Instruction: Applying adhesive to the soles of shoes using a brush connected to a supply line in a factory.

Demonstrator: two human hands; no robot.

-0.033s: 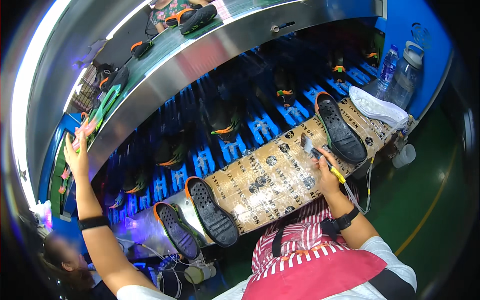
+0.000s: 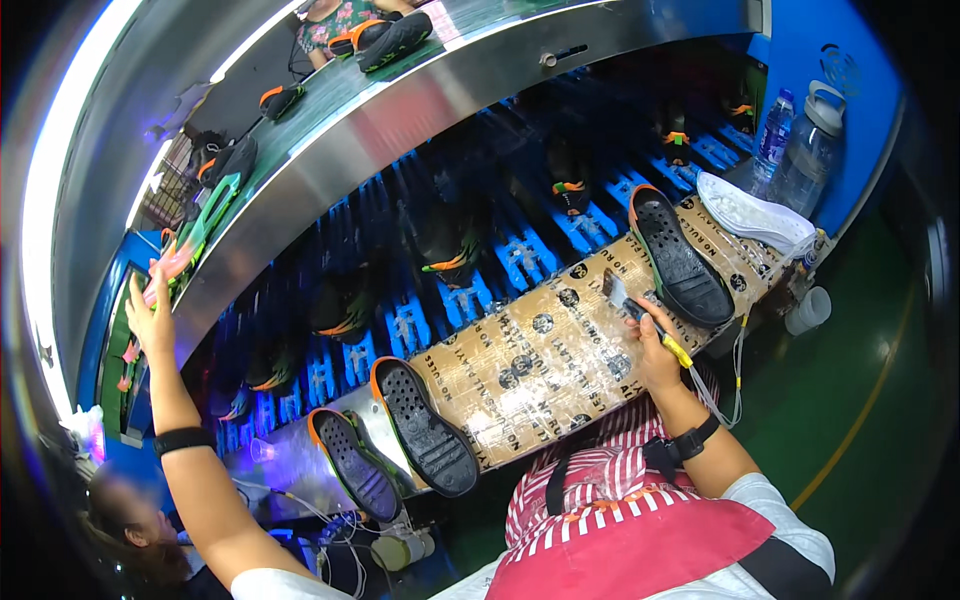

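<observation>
Yellow-and-black brush (image 2: 630, 304), clamped in the right hand (image 2: 657, 347), slanted over the tape-covered ledge (image 2: 535, 375) between black perforated shoe soles (image 2: 425, 430); farther off, the left hand (image 2: 150, 318) reached to a pinkish piece (image 2: 176, 262) by the green conveyor (image 2: 325, 85), and whether its fingers had closed could not be told.

Left hand: can't tell whether your left hand (image 2: 150, 318) grips or just touches the pink-green piece (image 2: 177, 262)
Brush: your right hand (image 2: 657, 350) hides the middle of the brush (image 2: 616, 290)
Racked shoes: the dark shoes (image 2: 450, 255) sink into shadow, outlines lost to you
Top person: the person in florals (image 2: 320, 35) is cut off by your upper edge
Lower-left co-worker: the co-worker's face (image 2: 140, 500) is blurred, body partly behind your arm
</observation>
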